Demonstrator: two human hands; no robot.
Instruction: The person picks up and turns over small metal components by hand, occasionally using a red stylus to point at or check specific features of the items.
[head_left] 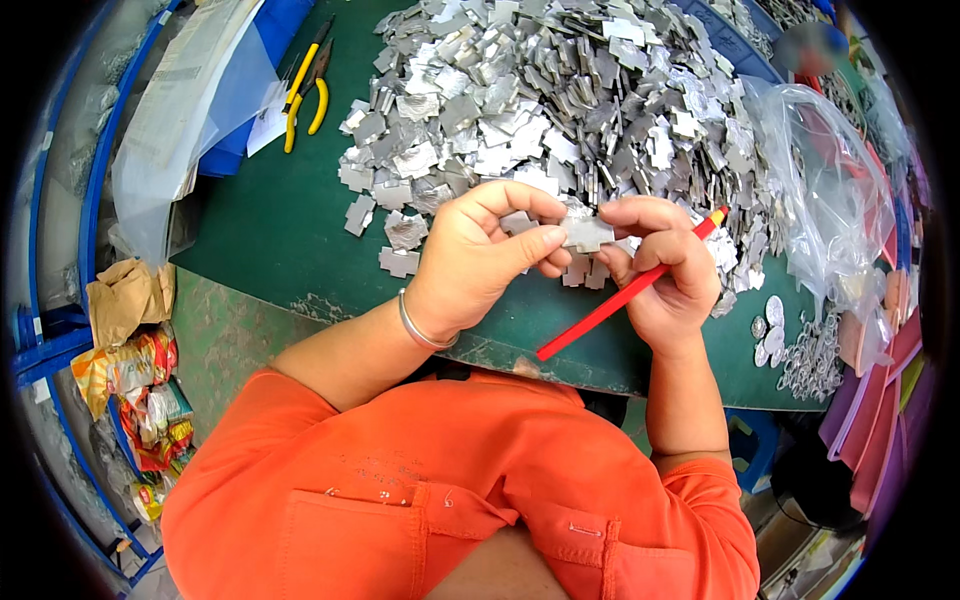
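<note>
Above the near part of a green-topped table [290, 235], a small notched metal plate [588, 234] is held up before a broad heap of similar metal plates [500, 100]. Its left end is pinched between thumb and forefinger of the left hand [472, 248], whose other fingers are curled behind. Its right end is met by the fingertips of the right hand [672, 275]; how firmly it is gripped there cannot be told. A red pen-like stick [598, 315], banded in yellow near its upper end, is also grasped by the right hand, slanted across the fingers with its lower end pointed toward the person. A silver bracelet [420, 328] is worn on the left wrist, and an orange shirt [430, 420] is seen below.

At the table's far left, yellow-handled pliers [292, 122] are laid beside the heap. To the right of the heap, a clear plastic bag [825, 165] is crumpled; nearer the person, rounded silvery pieces [774, 312] are scattered next to a cluster of small metal links [810, 360]. Beyond the table's left side, brown paper [130, 300] and colourful packets [140, 370] are stacked by blue shelving [100, 165].
</note>
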